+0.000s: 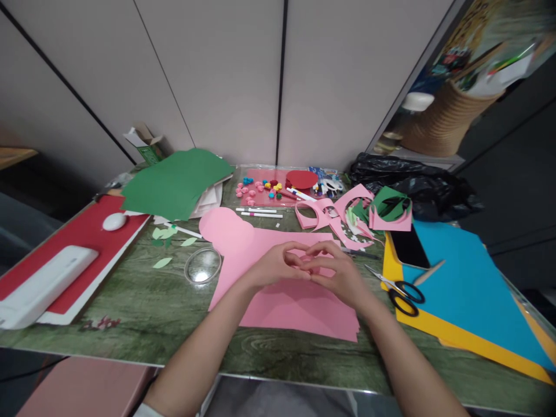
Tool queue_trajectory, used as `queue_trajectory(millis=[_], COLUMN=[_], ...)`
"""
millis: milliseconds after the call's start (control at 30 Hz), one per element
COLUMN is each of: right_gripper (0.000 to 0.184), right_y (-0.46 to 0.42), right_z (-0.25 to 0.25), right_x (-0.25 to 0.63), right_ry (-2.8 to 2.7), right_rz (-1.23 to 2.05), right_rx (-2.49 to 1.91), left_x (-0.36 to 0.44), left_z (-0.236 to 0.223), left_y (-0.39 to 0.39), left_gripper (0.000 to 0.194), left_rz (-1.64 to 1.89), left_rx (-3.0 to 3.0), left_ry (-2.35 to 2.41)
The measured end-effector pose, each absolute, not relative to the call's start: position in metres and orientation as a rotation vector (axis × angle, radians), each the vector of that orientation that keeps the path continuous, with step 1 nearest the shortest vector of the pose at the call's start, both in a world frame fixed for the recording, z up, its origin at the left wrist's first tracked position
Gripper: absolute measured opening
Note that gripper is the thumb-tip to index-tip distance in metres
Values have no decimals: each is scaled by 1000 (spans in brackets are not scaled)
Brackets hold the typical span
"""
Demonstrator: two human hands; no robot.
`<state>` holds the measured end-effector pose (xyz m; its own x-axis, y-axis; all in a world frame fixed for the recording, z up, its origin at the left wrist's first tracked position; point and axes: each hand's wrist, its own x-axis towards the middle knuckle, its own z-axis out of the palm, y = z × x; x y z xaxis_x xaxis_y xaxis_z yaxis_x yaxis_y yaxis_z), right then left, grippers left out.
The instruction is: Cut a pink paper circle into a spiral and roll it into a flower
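Observation:
My left hand [277, 266] and my right hand [341, 277] meet above a stack of pink paper [278, 310], fingertips close together. Between them they pinch a small pink paper piece [316, 270], mostly hidden by the fingers, so its shape is unclear. Rounded pink cutouts [226, 227] lie at the stack's upper left corner. Beside my left forearm is a clear round roll of tape [202, 265]. To the right of my right hand, scissors [402, 292] with black handles lie partly spread on yellow and blue paper.
Green sheets [178, 179], red paper [106, 214] and a white elongated device [47, 284] occupy the left. Behind the stack are white markers [260, 214] and a tray [256, 174] of small coloured pieces. Pink offcuts [354, 202], a phone [408, 248] and blue paper [464, 278] lie at right.

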<state>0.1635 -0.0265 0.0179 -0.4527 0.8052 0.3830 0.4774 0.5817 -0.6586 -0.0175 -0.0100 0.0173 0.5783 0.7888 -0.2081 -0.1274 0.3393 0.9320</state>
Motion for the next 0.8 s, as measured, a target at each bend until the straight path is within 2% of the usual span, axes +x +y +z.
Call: queue_trajectory(millis=[267,567,800], right_gripper=[6,12,10], right_y=[-27,-27,-27], right_z=[16,12,15], right_x=[160,156,158], right_ry=[-1990,-1845,-1892], right_rz=[585,602,582], right_rx=[-1082,-1135,-1120], left_x=[-7,10,4], left_z=[14,7,10], left_y=[-14,-24,-21], left_gripper=[50,45,49], left_rz=[786,940,938], left_rx=[933,719,742], left_ry=[666,709,728])
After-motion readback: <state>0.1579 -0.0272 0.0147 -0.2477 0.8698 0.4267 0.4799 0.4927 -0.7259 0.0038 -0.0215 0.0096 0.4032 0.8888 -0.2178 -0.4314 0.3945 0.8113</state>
